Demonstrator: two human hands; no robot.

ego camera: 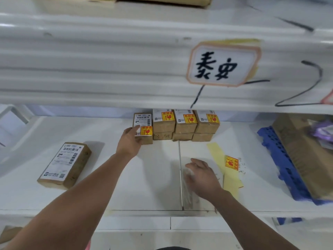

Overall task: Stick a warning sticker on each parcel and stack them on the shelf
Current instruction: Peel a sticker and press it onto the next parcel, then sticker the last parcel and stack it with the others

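Note:
My left hand (130, 139) grips the near left side of a brown parcel (144, 124) that carries a shipping label and a yellow-red warning sticker; the parcel stands on the white shelf (153, 177) against the left end of a row of stacked, stickered parcels (185, 123). My right hand (201, 175) hovers flat over the shelf with fingers spread, holding nothing. Just right of it lies a yellow backing strip (223, 170) with one warning sticker (232, 162) on it. A parcel without a sticker (64, 164) lies at the left of the shelf.
The upper shelf's white front edge (108, 69) hangs low overhead with a handwritten sign (221, 64). At the right stands a blue plastic crate (281, 165) with a cardboard box (306, 150). A thin seam (180, 177) runs across the shelf board.

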